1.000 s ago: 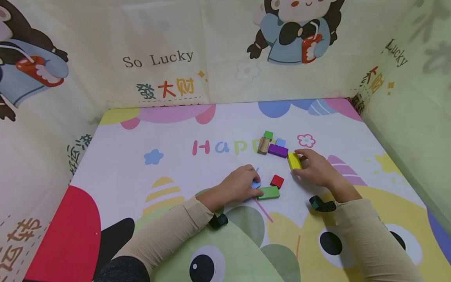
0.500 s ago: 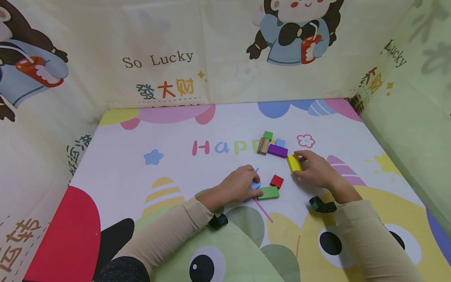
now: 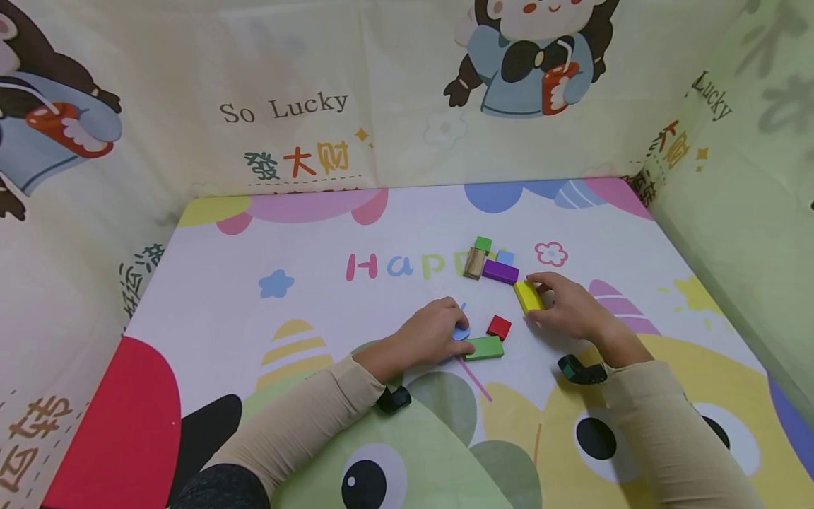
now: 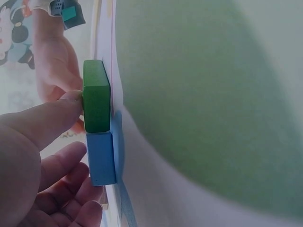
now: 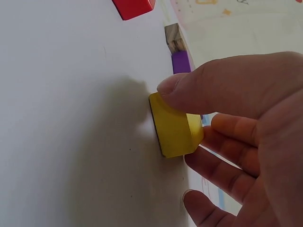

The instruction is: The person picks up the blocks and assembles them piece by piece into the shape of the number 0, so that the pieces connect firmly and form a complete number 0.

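My right hand [image 3: 568, 302] pinches a yellow block [image 5: 173, 127] on the table, thumb on one face and fingertips behind it. The yellow block lies at the near right corner of a purple block [image 3: 500, 272]. My left hand [image 3: 425, 334] reaches from the left, its straight thumb touching a green block [image 4: 96, 101] at the top edge. In the left wrist view a blue block [image 4: 101, 158] sits end to end with the green one, and the loosely bent fingers are close behind it. A small red block [image 3: 499, 327] lies just beyond the green one.
Beyond the purple block stand a wooden block [image 3: 474, 264], a small green cube [image 3: 483, 245] and a light blue block [image 3: 505, 257]. The printed mat [image 3: 305, 297] covers the table. Patterned cloth walls [image 3: 407, 148] rise behind and at both sides.
The yellow block has shifted slightly left and toward me, turning a little, with my right hand's fingers still on it. My left hand and the other blocks stay put.
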`<action>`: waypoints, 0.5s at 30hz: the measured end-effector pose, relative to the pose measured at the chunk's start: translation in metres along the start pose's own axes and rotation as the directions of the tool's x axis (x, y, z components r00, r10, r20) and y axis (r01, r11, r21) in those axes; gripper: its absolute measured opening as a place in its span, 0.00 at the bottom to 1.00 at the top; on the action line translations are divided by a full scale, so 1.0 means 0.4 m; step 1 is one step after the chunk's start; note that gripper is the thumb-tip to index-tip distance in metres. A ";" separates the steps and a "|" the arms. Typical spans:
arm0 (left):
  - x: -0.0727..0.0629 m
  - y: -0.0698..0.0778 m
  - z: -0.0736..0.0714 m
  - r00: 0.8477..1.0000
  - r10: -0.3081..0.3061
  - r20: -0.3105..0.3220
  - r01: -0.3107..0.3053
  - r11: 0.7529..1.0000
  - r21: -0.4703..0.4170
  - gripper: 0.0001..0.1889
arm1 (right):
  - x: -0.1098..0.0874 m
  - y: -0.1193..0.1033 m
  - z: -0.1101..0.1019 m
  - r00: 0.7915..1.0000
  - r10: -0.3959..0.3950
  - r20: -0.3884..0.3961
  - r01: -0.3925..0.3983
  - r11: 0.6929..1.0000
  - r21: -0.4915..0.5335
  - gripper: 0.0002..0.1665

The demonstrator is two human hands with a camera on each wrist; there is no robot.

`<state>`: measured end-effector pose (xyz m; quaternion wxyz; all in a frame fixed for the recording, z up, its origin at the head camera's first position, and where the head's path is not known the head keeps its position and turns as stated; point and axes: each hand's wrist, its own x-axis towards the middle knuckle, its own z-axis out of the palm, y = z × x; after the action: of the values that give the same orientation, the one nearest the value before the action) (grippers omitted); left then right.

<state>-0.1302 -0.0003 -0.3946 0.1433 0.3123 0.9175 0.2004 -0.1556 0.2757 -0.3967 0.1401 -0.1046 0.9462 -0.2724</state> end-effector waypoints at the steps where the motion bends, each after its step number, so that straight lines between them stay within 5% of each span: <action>1: 0.000 0.000 0.000 1.000 -0.002 0.000 0.002 1.000 -0.001 0.20 | 0.001 0.000 0.000 1.000 0.001 -0.001 -0.001 1.000 0.000 0.43; 15: 0.005 0.003 -0.001 1.000 -0.016 0.020 0.016 1.000 0.006 0.21 | 0.026 -0.018 0.008 1.000 -0.002 -0.003 0.002 1.000 0.008 0.42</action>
<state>-0.1312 0.0017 -0.3941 0.1531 0.3073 0.9190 0.1937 -0.1636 0.2654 -0.3977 0.1388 -0.1045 0.9452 -0.2764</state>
